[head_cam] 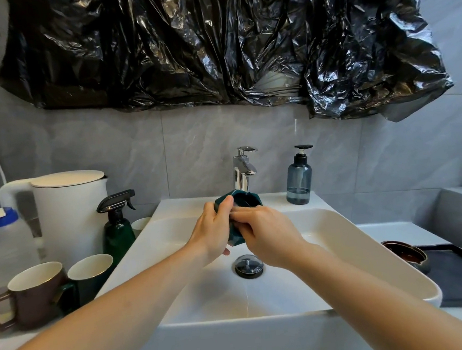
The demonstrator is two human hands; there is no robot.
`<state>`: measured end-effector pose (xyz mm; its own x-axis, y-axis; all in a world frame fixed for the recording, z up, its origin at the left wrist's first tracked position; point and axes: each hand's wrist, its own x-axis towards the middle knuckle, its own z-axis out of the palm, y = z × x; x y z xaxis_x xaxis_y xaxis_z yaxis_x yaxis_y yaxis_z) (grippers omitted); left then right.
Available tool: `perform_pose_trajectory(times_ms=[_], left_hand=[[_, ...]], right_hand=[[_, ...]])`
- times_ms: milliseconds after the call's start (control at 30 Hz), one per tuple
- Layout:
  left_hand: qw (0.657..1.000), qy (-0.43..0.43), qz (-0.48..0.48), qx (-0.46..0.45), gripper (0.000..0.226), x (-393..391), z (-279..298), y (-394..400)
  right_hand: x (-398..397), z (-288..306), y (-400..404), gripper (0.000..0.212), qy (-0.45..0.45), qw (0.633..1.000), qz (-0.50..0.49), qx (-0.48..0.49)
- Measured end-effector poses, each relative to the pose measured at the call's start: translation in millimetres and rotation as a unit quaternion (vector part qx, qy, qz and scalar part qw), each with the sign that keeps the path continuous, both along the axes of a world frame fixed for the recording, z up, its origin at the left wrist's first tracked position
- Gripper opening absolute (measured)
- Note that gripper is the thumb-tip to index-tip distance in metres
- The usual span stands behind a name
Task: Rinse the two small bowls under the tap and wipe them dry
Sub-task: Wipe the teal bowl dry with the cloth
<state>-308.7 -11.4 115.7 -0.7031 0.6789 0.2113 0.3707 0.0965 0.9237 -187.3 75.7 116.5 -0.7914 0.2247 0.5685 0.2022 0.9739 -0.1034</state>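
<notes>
A small dark green bowl is tilted on its side over the white sink, just below the chrome tap. My left hand grips its left rim with the thumb on top. My right hand holds its lower right side, fingers laid across the rim into the bowl. I cannot tell whether water runs from the tap. A second small bowl, dark brown, sits on a dark mat to the right of the sink.
Left of the sink stand a white kettle, a green spray bottle, a plastic jug and two mugs. A blue soap dispenser stands behind the sink. The drain plug is at the basin's middle.
</notes>
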Motion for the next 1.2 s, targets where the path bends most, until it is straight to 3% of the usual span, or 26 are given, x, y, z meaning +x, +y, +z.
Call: perform_pose_trajectory(times_ms=[200,400,500,667,900,1067,1200], left_hand=[[0.998,0.023,0.048,-0.022,0.052,-9.3,-0.3,-1.2],[0.994,0.083,0.059,-0.043,0.061,-5.0,-3.2,-4.0],[0.995,0.084,0.051,-0.035,0.061,-3.3,-2.0,-4.0],[0.998,0.048,0.009,-0.038,0.048,-4.6,-4.2,-1.3],[0.997,0.043,0.033,-0.047,0.055,-14.9,-2.1,-1.0],[0.996,0.05,0.066,-0.034,0.053,-14.2,2.3,-4.2],[0.995,0.056,0.076,-0.04,0.073,-8.5,4.6,-8.1]], right_hand=[[6.2,-3.2,-6.8,0.037,-0.049,0.997,-0.028,-0.053],[9.5,-2.0,-6.0,0.033,-0.092,0.991,-0.098,-0.027],[8.0,-3.5,-1.1,0.031,-0.073,0.991,-0.098,-0.046],[3.3,-3.5,-4.3,0.047,-0.072,0.995,-0.053,-0.053],[3.4,-7.1,-10.9,0.033,-0.061,0.995,0.048,-0.07],[3.0,-7.0,-7.9,0.034,-0.032,0.993,0.003,-0.11],[4.5,-5.1,-3.6,0.025,0.028,0.995,-0.011,-0.098]])
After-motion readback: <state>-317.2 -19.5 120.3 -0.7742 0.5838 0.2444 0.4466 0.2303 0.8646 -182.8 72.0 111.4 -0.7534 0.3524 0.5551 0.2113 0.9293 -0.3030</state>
